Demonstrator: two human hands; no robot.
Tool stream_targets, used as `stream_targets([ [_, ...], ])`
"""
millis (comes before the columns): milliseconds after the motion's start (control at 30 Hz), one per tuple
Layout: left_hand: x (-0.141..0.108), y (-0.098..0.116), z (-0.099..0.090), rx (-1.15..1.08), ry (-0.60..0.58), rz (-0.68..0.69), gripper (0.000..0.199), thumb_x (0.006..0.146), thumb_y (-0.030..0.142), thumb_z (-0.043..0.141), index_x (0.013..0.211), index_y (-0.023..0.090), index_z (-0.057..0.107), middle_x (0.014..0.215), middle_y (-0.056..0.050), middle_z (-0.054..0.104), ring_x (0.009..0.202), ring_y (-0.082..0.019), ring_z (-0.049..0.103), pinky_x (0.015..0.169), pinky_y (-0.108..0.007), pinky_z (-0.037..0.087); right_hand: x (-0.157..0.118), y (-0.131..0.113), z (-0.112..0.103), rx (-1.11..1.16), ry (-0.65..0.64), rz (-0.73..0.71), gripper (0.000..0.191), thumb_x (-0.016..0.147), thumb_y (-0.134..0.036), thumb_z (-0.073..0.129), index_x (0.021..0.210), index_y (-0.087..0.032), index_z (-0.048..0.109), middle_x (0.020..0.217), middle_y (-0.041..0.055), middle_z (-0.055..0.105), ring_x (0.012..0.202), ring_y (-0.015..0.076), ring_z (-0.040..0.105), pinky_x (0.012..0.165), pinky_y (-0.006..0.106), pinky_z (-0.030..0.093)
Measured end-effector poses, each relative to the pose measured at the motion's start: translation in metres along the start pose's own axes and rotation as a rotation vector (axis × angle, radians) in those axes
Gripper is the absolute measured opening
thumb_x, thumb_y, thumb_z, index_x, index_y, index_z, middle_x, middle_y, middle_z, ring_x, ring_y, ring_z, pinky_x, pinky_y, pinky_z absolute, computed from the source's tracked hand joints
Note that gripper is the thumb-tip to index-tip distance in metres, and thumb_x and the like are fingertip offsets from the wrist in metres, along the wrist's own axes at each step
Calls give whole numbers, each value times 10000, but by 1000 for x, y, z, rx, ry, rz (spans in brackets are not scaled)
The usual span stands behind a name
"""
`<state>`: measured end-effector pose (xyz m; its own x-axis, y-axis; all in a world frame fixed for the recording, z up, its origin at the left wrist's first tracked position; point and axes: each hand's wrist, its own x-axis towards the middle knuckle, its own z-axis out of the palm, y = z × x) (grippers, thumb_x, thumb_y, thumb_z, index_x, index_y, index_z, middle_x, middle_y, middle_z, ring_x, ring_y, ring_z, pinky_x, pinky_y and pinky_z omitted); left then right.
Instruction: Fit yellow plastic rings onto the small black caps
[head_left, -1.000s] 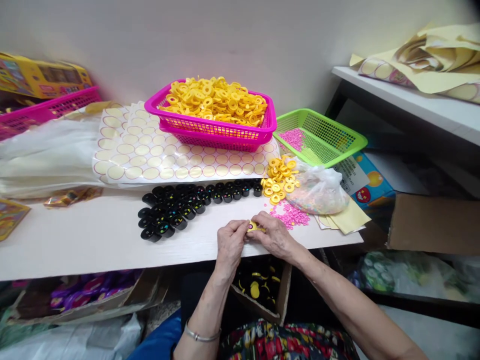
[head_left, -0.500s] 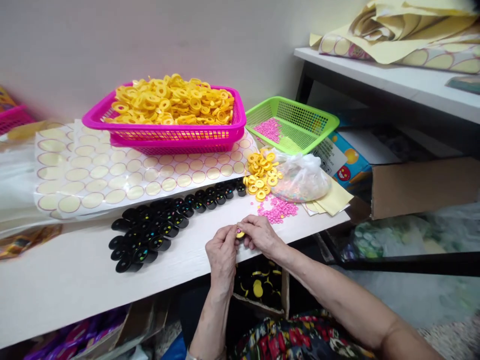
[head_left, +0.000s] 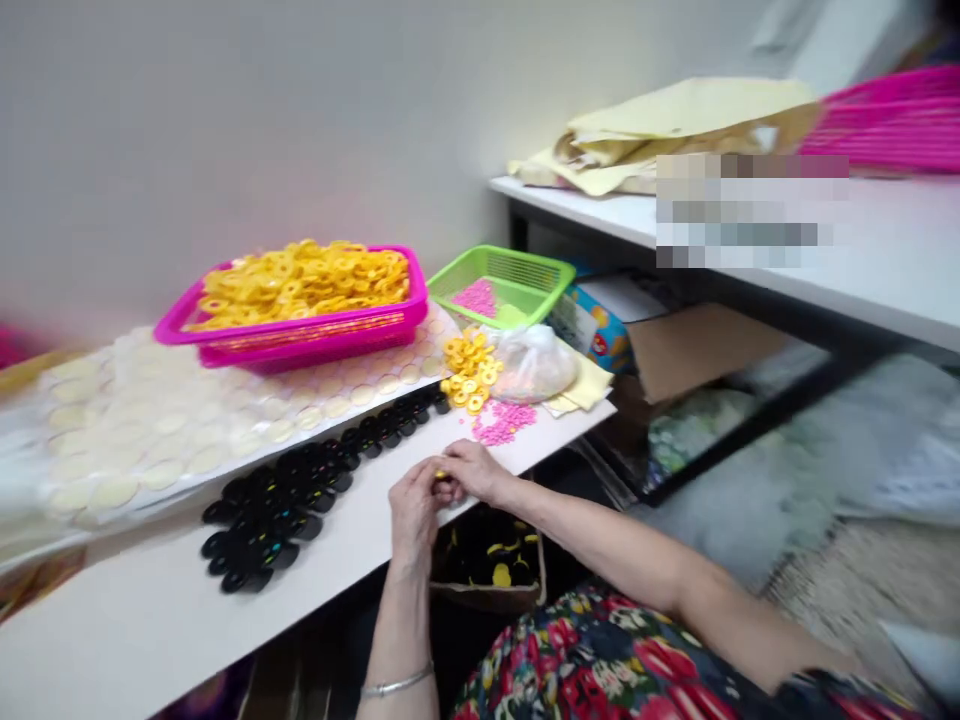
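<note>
My left hand and my right hand meet at the table's front edge. Between their fingertips is a small round yellow piece, mostly covered by the fingers; both hands are closed on it. Beyond my right hand lies a scatter of small pink beads, with a heap of yellow rings behind them. To the left of my hands, rows of round black pieces with tiny coloured dots stand on the white table.
A pink basket piled with yellow rings stands on sticker sheets. Behind are a green basket and a tied plastic bag. Below my hands, a box holds black and yellow pieces. A higher white table is at right.
The camera view has swung right and up, so the table items appear shifted left, and a pink basket now shows at far right. My hands stay together around the small piece.
</note>
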<state>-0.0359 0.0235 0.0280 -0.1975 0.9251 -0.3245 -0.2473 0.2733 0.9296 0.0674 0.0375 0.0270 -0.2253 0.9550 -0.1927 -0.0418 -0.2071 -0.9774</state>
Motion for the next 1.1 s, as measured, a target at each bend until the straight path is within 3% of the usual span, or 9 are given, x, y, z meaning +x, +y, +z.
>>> stream_targets([
  [67, 2, 1, 1, 12, -6, 37, 265, 502, 249, 691, 721, 103, 652, 460, 15, 592, 364, -92, 498, 373, -194, 391, -3, 0, -1, -1, -34, -9, 156, 782, -231, 546, 656, -141, 528, 470, -59, 492, 389, 61, 501, 401, 156, 417],
  [200, -5, -3, 5, 34, -26, 66, 240, 495, 237, 684, 698, 121, 630, 451, 34, 579, 360, -85, 474, 385, -210, 402, -18, 0, -5, 64, 43, 43, 170, 737, -260, 641, 691, -139, 532, 473, -68, 496, 387, 63, 500, 415, 172, 445],
  [467, -66, -14, 9, 88, -6, 259, 283, 529, 297, 693, 732, 107, 646, 422, 39, 542, 351, -77, 425, 356, -195, 314, -81, -2, -17, 492, -19, 143, 269, 680, -221, 711, 733, -138, 461, 494, -47, 551, 414, 82, 564, 469, 205, 507],
  [567, -89, -14, 9, 75, -67, 254, 321, 566, 330, 698, 798, 112, 657, 411, 54, 508, 365, -66, 413, 372, -181, 297, -102, -2, -23, 532, -103, 97, 306, 627, -237, 747, 754, -125, 492, 545, -14, 593, 483, 109, 612, 514, 219, 531],
  [700, -108, -11, 0, 119, -198, 256, 349, 597, 383, 699, 812, 108, 675, 461, 48, 499, 411, -41, 382, 394, -162, 268, -123, -2, -24, 544, -88, 76, 364, 544, -243, 783, 750, -125, 507, 576, -18, 607, 465, 109, 605, 483, 213, 527],
  [867, -120, -11, -14, 146, -189, 182, 383, 608, 474, 675, 688, 100, 669, 516, 12, 532, 474, -61, 441, 421, -163, 312, -138, -5, -18, 504, -130, 84, 323, 577, -254, 761, 742, -126, 515, 613, -2, 622, 482, 106, 609, 458, 194, 518],
  [1100, -127, -9, -21, 89, -261, 58, 436, 579, 492, 689, 729, 85, 648, 554, -10, 559, 439, -69, 452, 394, -178, 321, -145, -11, -12, 450, -168, 119, 239, 606, -212, 747, 713, -107, 560, 500, -52, 537, 440, 50, 536, 483, 177, 530],
])
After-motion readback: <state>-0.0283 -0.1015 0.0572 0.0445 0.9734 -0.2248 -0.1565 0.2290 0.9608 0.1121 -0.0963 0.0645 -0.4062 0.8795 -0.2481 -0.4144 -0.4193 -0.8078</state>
